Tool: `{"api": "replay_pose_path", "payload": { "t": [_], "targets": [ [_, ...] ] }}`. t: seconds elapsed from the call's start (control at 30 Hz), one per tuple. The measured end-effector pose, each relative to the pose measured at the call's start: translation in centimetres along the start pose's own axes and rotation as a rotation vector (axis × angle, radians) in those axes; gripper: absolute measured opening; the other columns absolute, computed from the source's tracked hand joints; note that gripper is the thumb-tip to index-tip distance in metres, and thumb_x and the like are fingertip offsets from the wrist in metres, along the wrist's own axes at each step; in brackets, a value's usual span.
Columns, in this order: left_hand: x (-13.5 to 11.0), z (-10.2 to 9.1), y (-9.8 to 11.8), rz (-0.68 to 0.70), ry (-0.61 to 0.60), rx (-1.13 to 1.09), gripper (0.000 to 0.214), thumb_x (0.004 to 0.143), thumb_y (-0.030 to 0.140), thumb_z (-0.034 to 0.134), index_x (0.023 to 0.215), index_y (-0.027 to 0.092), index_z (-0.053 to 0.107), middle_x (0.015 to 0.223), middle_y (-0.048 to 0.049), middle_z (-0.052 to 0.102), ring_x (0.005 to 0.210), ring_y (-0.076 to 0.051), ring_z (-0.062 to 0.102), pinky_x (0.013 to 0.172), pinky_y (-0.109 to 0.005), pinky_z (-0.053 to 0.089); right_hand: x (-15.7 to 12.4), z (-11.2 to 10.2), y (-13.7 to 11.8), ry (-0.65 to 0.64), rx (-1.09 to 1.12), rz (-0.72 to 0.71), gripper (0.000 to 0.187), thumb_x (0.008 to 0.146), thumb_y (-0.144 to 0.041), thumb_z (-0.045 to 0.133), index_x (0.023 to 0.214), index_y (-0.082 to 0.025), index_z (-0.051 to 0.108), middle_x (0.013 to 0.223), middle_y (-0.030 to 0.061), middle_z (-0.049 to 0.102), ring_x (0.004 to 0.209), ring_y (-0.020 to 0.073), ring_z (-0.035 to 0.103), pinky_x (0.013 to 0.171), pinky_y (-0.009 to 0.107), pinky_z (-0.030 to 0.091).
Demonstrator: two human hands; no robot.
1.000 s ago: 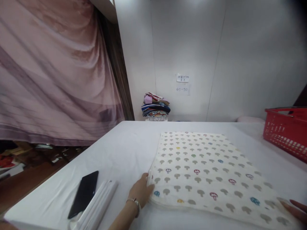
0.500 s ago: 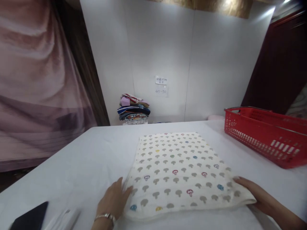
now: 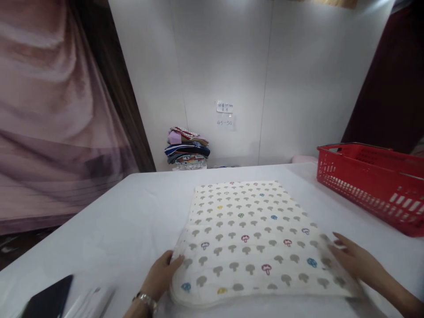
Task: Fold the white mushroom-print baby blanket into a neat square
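Note:
A folded cream cloth printed with small mushrooms lies flat on the white table. My left hand, a bracelet on its wrist, has its fingers tucked at the cloth's near left corner. My right hand rests on the near right edge, fingers stretched along the fabric. The cloth's near edge looks slightly raised between the two hands.
A red plastic basket stands at the table's right. A dark phone and a white folded item lie at the near left corner. A pile of coloured fabrics sits against the back wall. A pink curtain hangs left.
The view swung right and steadied, bringing my right hand into view. Both hands have settled on the cloth's near corners; the right now lies on top of the edge.

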State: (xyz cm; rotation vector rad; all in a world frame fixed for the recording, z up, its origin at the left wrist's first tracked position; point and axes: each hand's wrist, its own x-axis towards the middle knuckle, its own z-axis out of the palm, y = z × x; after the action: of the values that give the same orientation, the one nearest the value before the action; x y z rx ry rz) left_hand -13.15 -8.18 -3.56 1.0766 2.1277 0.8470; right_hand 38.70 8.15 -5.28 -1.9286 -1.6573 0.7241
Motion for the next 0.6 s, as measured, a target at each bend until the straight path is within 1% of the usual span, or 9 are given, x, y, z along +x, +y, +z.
{"api": "replay_pose_path", "payload": {
  "t": [0.07,0.13,0.2,0.3,0.43,0.5,0.53,0.57,0.6],
  "targets": [
    [-0.2,0.3,0.1,0.011,0.035,-0.058,0.032,0.065,0.049,0.051,0.073,0.019,0.056,0.068,-0.0022,0.063,0.071,-0.023,0.060,0.063,-0.031,0.044,0.7,0.8,-0.6,0.041,-0.128,-0.190,0.067,0.070,-0.056,0.051,0.123,-0.015,0.050,0.125,0.0140,0.053,0.105,0.0317,0.055,0.092,0.044,0.042],
    [-0.2,0.6,0.2,0.012,0.052,-0.126,0.029,0.063,0.045,0.053,0.074,0.018,0.057,0.068,-0.0025,0.064,0.070,-0.022,0.059,0.062,-0.030,0.044,0.4,2.0,-2.2,-0.048,-0.129,-0.276,0.063,0.073,-0.055,0.048,0.124,-0.018,0.050,0.128,0.0113,0.050,0.108,0.0296,0.053,0.089,0.041,0.044],
    [-0.2,0.9,0.2,0.023,0.063,-0.188,0.028,0.064,0.042,0.053,0.076,0.018,0.057,0.071,-0.0036,0.064,0.070,-0.022,0.059,0.062,-0.030,0.044,-0.8,3.3,-4.5,-0.171,-0.082,-0.307,0.059,0.075,-0.054,0.046,0.123,-0.020,0.052,0.125,0.0106,0.053,0.106,0.0284,0.054,0.085,0.038,0.046],
    [-0.2,1.0,0.3,0.034,0.082,-0.213,0.024,0.065,0.039,0.053,0.076,0.018,0.057,0.070,-0.0034,0.064,0.069,-0.021,0.058,0.061,-0.030,0.044,-3.8,5.5,-8.5,-0.345,0.031,-0.392,0.050,0.078,-0.051,0.045,0.118,-0.022,0.057,0.119,0.0096,0.058,0.102,0.0266,0.056,0.083,0.036,0.047],
    [-0.1,1.0,1.1,0.035,0.080,-0.246,0.024,0.064,0.040,0.056,0.073,0.019,0.056,0.064,-0.0009,0.060,0.065,-0.019,0.057,0.055,-0.027,0.043,-8.5,8.8,-14.3,-0.628,0.198,-0.515,0.042,0.082,-0.043,0.046,0.116,-0.022,0.058,0.110,0.0073,0.061,0.097,0.0211,0.056,0.083,0.033,0.045],
    [-0.2,0.9,1.8,-0.024,0.051,-0.296,0.025,0.063,0.041,0.058,0.075,0.019,0.055,0.064,-0.0005,0.060,0.062,-0.019,0.057,0.051,-0.026,0.042,-10.7,10.5,-17.4,-0.744,0.288,-0.528,0.044,0.082,-0.039,0.047,0.123,-0.022,0.052,0.113,0.0068,0.059,0.095,0.0178,0.056,0.084,0.031,0.045],
    [-0.3,0.9,2.2,-0.061,0.032,-0.336,0.026,0.063,0.041,0.059,0.077,0.019,0.055,0.064,-0.0006,0.060,0.061,-0.018,0.057,0.050,-0.026,0.042,-11.6,11.4,-19.0,-0.789,0.328,-0.522,0.047,0.082,-0.039,0.049,0.126,-0.022,0.049,0.115,0.0073,0.057,0.091,0.0167,0.057,0.080,0.030,0.046],
    [-0.4,0.9,2.7,-0.097,0.012,-0.380,0.027,0.064,0.041,0.059,0.078,0.019,0.054,0.065,-0.0007,0.060,0.060,-0.018,0.057,0.049,-0.025,0.042,-12.5,12.1,-20.5,-0.839,0.343,-0.537,0.052,0.081,-0.041,0.050,0.130,-0.022,0.044,0.120,0.0077,0.053,0.092,0.0165,0.056,0.078,0.029,0.047],
    [-0.5,0.9,3.0,-0.130,-0.013,-0.428,0.027,0.064,0.040,0.060,0.080,0.019,0.053,0.065,-0.0006,0.060,0.059,-0.017,0.057,0.048,-0.025,0.042,-13.3,12.8,-22.0,-0.852,0.330,-0.576,0.060,0.079,-0.043,0.053,0.133,-0.023,0.039,0.124,0.0081,0.051,0.094,0.0173,0.055,0.078,0.029,0.046]
  ]
}}
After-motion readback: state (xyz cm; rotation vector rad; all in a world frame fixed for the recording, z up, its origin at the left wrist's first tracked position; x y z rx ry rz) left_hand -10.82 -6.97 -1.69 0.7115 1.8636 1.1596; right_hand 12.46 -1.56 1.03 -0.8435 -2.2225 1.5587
